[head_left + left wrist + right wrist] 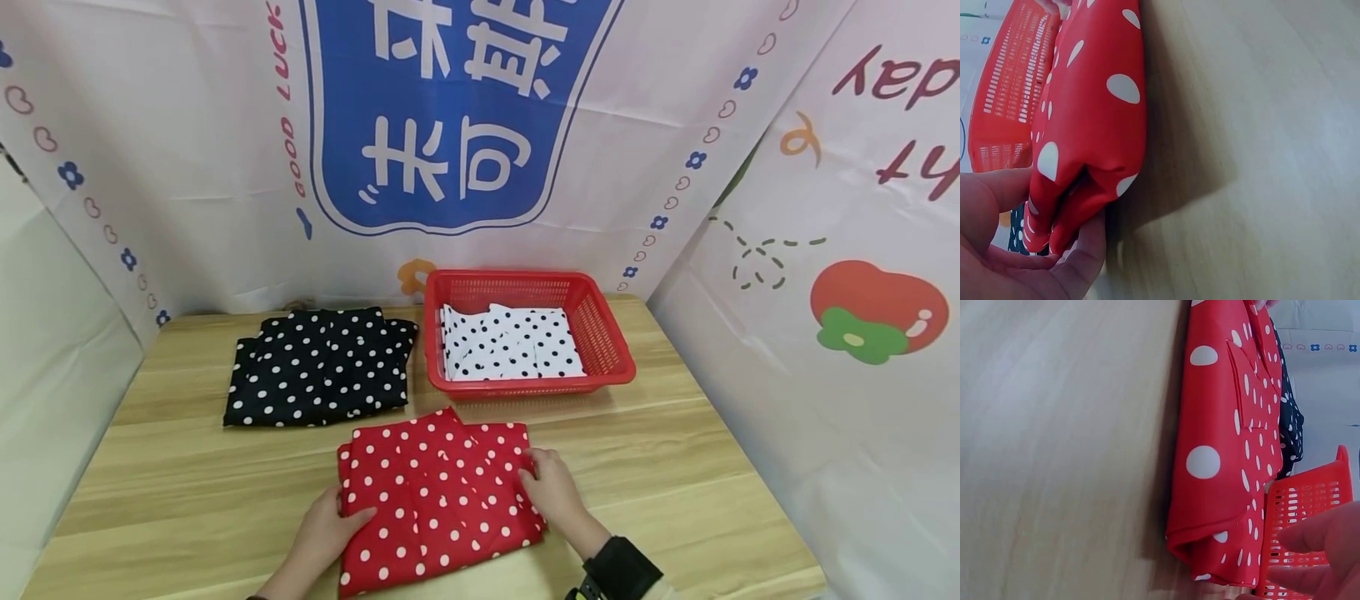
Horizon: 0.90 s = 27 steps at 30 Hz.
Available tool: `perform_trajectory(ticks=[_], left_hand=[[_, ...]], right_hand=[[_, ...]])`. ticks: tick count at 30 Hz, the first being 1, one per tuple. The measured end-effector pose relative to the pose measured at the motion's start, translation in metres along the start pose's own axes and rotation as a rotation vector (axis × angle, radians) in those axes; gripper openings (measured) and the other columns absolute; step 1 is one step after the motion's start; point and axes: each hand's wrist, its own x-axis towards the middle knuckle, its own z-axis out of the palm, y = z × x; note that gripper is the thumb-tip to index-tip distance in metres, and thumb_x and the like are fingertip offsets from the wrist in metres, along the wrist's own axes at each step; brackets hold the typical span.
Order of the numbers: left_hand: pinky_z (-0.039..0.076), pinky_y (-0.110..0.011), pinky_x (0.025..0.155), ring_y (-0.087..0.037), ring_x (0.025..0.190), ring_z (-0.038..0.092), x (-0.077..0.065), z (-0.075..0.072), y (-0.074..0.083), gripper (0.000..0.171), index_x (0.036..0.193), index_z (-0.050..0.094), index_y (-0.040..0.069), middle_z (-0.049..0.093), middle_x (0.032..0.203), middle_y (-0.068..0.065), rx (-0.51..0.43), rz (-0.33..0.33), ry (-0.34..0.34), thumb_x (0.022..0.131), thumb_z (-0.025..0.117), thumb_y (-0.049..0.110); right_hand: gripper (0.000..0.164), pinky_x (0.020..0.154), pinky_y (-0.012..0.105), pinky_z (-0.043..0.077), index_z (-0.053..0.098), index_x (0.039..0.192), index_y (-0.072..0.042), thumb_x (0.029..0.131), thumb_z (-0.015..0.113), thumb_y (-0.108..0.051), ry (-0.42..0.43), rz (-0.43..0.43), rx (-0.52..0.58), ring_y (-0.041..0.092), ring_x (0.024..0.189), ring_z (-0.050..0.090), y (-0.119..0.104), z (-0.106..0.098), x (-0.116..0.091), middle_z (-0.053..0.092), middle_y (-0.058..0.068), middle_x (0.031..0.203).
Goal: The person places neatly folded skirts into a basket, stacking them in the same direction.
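Note:
A folded red cloth [442, 500] with white polka dots lies at the front of the table, and a sewn pocket shows on it in the right wrist view. My left hand [327, 527] grips its left side, with the thumb on top and the fingers [1088, 247] tucked under the folded layers. On the opposite side, my right hand [553, 487] is at the cloth's right edge. In the right wrist view its fingers [1319, 540] are spread apart beside the folded end, overlapping the basket behind.
A red plastic basket [611, 342] stands at the back right, holding a folded white cloth [510, 342] with black dots. Left of it lies a folded black cloth [318, 367] with white dots. Printed curtains [225, 167] hang behind the wooden table [187, 500].

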Motion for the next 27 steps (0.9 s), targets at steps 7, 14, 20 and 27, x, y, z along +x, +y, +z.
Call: perform_trajectory(ticks=[7, 14, 20, 27], left_hand=[[0.058, -0.041, 0.072, -0.029, 0.087, 0.066, 0.002, 0.004, 0.005, 0.058, 0.127, 0.041, -0.019, 0.061, 0.107, -0.028, 0.011, -0.019, -0.016, 0.089, 0.07, 0.013], [0.059, -0.04, 0.072, -0.028, 0.085, 0.067, 0.002, 0.008, 0.009, 0.056, 0.127, 0.04, -0.019, 0.062, 0.106, -0.027, -0.004, -0.014, -0.021, 0.09, 0.069, 0.011], [0.058, -0.041, 0.074, -0.031, 0.089, 0.066, 0.002, 0.011, 0.012, 0.059, 0.129, 0.037, -0.021, 0.06, 0.109, -0.029, -0.006, -0.015, -0.033, 0.091, 0.068, 0.011], [0.058, -0.041, 0.075, -0.034, 0.093, 0.065, 0.006, 0.014, 0.012, 0.063, 0.132, 0.033, -0.022, 0.058, 0.113, -0.032, -0.011, -0.039, -0.047, 0.092, 0.066, 0.013]], right_hand=[[0.044, 0.083, 0.044, 0.055, 0.053, 0.128, 0.008, 0.089, 0.068, -0.007, -0.001, 0.045, -0.01, 0.028, 0.095, 0.058, 0.003, -0.002, 0.0, 0.056, 0.02, 0.111], [0.046, 0.083, 0.044, 0.055, 0.052, 0.129, 0.008, 0.089, 0.068, -0.008, -0.015, 0.081, -0.025, 0.028, 0.095, 0.058, 0.007, -0.006, 0.001, 0.056, 0.02, 0.111], [0.048, 0.083, 0.045, 0.055, 0.05, 0.131, 0.009, 0.09, 0.068, -0.009, -0.035, 0.111, -0.015, 0.028, 0.094, 0.058, 0.01, -0.011, 0.003, 0.056, 0.021, 0.11], [0.052, 0.087, 0.048, 0.053, 0.043, 0.134, 0.012, 0.092, 0.065, -0.009, -0.095, 0.165, 0.059, 0.035, 0.103, 0.058, 0.015, -0.02, 0.008, 0.055, 0.027, 0.12]])
